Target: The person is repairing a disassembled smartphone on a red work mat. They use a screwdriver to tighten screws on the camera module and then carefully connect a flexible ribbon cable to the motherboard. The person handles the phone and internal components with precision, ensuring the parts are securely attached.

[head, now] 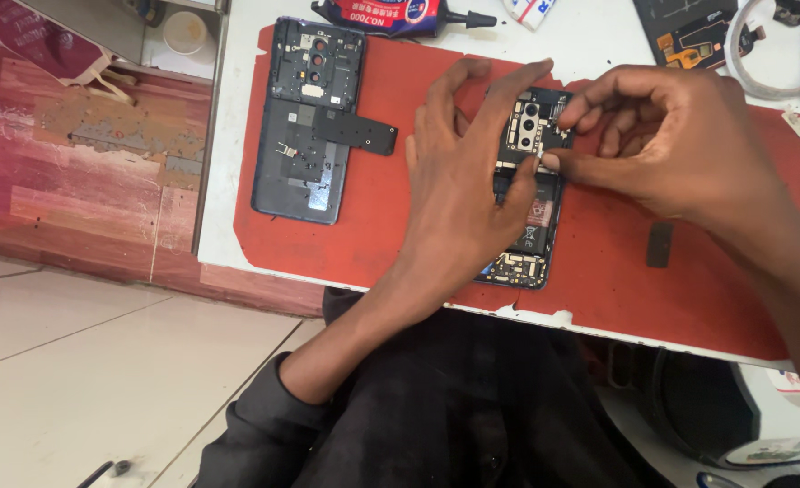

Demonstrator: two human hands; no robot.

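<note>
Two opened dark phones on red mat (391,217): detached back cover (305,122), opened phone body (531,194). Left hand (463,190) splayed flat on body; right hand (666,136) fingertips pinched on tiny part.

Left hand (458,194) flat, fingers spread, right hand (662,140) curled, fingertips pinched

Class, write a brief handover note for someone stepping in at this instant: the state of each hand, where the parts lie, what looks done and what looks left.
Left hand: spread flat over the opened phone, steadying it on the red mat.
Right hand: fingertips pinched at the board just below the camera module; whether it holds a tiny part, I cannot tell.
Parts: removed back cover lies to the left on the mat, a black plate resting on it; glue tube at the table's far edge.
Done: back cover off, internals exposed.
Left: the phone is not yet closed up.
</note>
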